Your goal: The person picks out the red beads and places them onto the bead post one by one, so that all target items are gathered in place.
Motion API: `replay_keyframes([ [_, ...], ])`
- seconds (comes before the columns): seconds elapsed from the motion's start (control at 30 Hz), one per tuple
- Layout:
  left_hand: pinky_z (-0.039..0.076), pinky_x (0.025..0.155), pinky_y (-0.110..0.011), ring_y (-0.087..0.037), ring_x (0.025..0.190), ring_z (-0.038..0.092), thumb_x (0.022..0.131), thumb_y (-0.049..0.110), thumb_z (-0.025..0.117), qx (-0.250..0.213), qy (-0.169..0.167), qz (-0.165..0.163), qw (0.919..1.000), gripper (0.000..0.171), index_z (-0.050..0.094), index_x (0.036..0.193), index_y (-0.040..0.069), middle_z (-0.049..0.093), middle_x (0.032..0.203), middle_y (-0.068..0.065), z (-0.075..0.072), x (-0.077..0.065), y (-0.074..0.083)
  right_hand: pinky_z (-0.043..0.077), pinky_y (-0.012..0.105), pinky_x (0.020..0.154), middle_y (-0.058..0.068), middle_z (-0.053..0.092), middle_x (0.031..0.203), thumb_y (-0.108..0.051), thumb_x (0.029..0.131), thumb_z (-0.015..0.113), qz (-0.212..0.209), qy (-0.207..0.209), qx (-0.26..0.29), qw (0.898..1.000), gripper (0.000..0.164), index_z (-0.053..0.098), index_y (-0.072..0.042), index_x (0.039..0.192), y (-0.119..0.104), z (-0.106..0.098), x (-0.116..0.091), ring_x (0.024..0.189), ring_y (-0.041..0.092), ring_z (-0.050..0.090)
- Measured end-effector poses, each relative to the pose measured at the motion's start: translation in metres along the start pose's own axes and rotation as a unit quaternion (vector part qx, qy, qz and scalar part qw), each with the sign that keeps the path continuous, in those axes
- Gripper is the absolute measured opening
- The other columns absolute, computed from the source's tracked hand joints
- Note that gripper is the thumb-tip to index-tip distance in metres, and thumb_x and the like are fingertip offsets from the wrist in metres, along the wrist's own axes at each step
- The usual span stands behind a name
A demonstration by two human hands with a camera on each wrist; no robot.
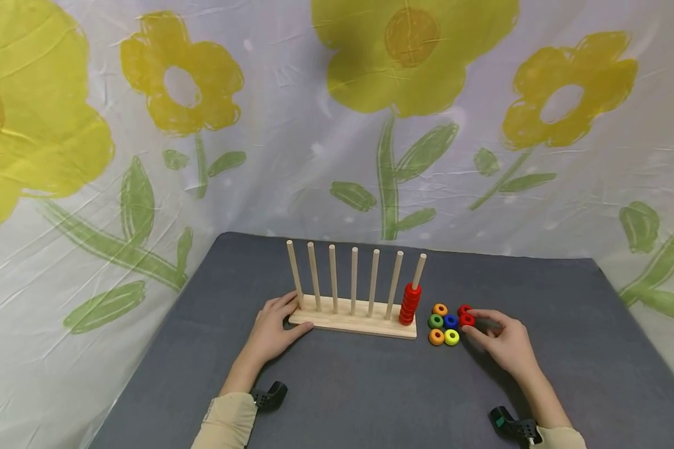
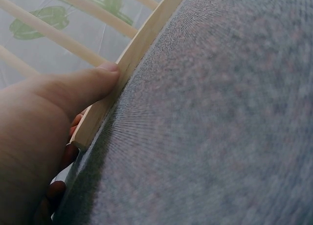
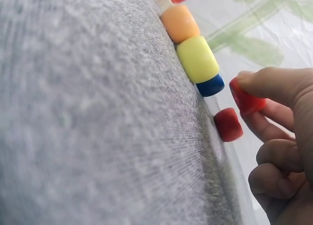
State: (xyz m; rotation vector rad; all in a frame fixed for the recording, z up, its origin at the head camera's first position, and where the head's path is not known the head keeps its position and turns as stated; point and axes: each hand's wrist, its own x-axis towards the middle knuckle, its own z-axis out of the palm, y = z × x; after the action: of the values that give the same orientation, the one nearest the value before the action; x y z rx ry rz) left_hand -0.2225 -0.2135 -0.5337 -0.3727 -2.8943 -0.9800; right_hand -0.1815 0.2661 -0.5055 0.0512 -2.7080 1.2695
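Observation:
A wooden peg rack (image 1: pixel 348 320) with several upright pegs stands on the table. Its rightmost peg carries a stack of red beads (image 1: pixel 410 304). At the rack's left end my left hand (image 1: pixel 272 327) grips the base, the thumb along the front edge, as the left wrist view also shows. My right hand (image 1: pixel 502 343) pinches a red bead (image 3: pixel 248 99) between thumb and fingers, raised off the cloth in the right wrist view. Below it another red bead (image 3: pixel 228 124) lies on the table. Beside them are a blue bead (image 1: pixel 450 321), a yellow bead (image 1: pixel 452 337) and a green bead (image 1: pixel 435 321).
Two orange beads, one at the back (image 1: pixel 440 310) and one in front (image 1: pixel 436 337), belong to the same cluster right of the rack. A dark grey cloth (image 1: pixel 359 386) covers the table. Behind its far edge hangs a curtain (image 1: pixel 292 187) printed with yellow flowers.

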Motion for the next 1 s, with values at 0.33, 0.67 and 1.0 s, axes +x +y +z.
replay_keyframes([
  [0.33, 0.034, 0.115, -0.068, -0.041, 0.146, 0.042, 0.095, 0.042, 0.080, -0.003, 0.003, 0.001, 1.0000, 0.074, 0.056, 0.155, 0.005, 0.045, 0.166, -0.013, 0.000, 0.001, 0.001, 0.028, 0.026, 0.038, -0.008, 0.034, 0.051, -0.025, 0.095, 0.084, -0.015, 0.013, -0.010, 1.000, 0.036, 0.076, -0.009, 0.126, -0.008, -0.006, 0.001, 0.041, 0.003, 0.024],
  [0.67, 0.033, 0.116, -0.068, -0.041, 0.147, 0.041, 0.096, 0.042, 0.079, -0.002, -0.002, -0.003, 1.0000, 0.074, 0.055, 0.155, 0.004, 0.044, 0.166, -0.014, 0.000, 0.000, 0.000, 0.028, 0.027, 0.037, -0.008, 0.032, 0.052, -0.021, 0.095, 0.084, -0.048, 0.040, -0.014, 0.998, 0.034, 0.076, -0.008, 0.126, -0.023, -0.017, 0.000, 0.041, 0.002, 0.023],
  [1.0, 0.033, 0.116, -0.068, -0.041, 0.147, 0.041, 0.096, 0.042, 0.079, -0.001, 0.001, -0.002, 1.0000, 0.074, 0.055, 0.155, 0.005, 0.045, 0.165, -0.014, 0.000, 0.000, 0.001, 0.028, 0.028, 0.038, -0.006, 0.033, 0.050, -0.017, 0.092, 0.086, -0.079, 0.057, -0.015, 0.995, 0.034, 0.077, -0.009, 0.125, -0.040, -0.025, -0.003, 0.040, 0.003, 0.024],
])
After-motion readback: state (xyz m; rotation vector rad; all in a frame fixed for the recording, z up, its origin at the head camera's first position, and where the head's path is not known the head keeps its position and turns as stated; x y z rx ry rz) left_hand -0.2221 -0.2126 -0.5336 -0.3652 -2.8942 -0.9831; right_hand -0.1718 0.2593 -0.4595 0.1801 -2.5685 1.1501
